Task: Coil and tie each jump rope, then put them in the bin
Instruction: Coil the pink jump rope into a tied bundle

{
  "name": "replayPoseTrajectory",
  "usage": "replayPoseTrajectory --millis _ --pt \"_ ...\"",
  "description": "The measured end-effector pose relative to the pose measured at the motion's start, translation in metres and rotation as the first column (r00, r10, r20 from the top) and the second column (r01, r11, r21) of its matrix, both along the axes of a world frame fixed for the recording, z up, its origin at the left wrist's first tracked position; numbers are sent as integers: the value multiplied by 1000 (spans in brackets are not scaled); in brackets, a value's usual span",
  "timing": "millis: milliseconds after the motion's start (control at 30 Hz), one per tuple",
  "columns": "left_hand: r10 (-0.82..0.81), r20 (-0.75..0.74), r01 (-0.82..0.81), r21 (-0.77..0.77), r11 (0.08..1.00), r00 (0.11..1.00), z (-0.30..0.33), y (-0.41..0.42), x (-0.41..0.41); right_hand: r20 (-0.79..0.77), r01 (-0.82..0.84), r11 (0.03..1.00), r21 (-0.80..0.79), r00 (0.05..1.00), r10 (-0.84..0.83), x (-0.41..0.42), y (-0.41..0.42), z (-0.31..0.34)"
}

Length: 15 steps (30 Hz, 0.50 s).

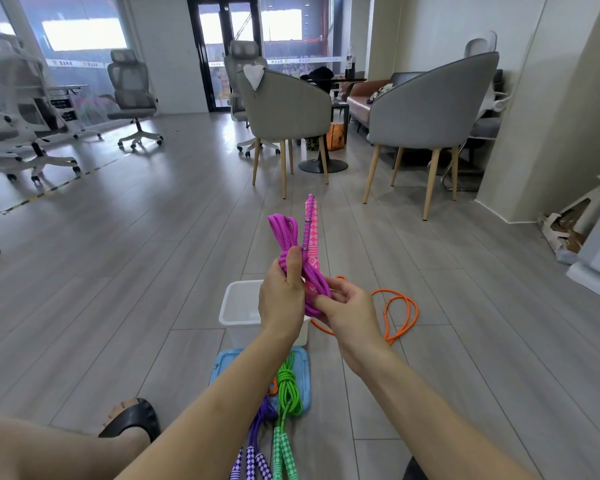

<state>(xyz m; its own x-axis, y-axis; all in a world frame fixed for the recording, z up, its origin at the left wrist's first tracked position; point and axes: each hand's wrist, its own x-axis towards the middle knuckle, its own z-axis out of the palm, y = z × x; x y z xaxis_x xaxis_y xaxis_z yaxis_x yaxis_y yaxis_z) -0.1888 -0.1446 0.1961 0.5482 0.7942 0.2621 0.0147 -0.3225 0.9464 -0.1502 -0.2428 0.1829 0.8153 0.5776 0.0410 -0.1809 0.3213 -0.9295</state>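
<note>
Above the translucent white plastic bin (238, 308), both hands hold a bundled magenta braided jump rope (300, 261) with pink patterned handles (311, 230) pointing up and away. Left hand (283, 294) grips the coils, thumb pressed upright against them. Right hand (350, 306) sits just beside and below, fingers curled, pinching the bundle's lower loop. On the grey wood floor (136, 271), an orange cord rope (400, 315) lies loose right of the bin. A coiled green rope (290, 389) rests on the light-blue lid (224, 368) nearer the person, a purple rope (257, 431) beside it.
</note>
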Motion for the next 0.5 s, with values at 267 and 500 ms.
replayPoseTrajectory --millis 267,500 --pt "-32 102 39 -72 997 994 10 1 1 -52 -70 994 84 996 75 -2 -3 5" --pt "-31 131 44 -93 995 991 12 1 -2 132 -92 996 -12 987 93 -4 -13 18"
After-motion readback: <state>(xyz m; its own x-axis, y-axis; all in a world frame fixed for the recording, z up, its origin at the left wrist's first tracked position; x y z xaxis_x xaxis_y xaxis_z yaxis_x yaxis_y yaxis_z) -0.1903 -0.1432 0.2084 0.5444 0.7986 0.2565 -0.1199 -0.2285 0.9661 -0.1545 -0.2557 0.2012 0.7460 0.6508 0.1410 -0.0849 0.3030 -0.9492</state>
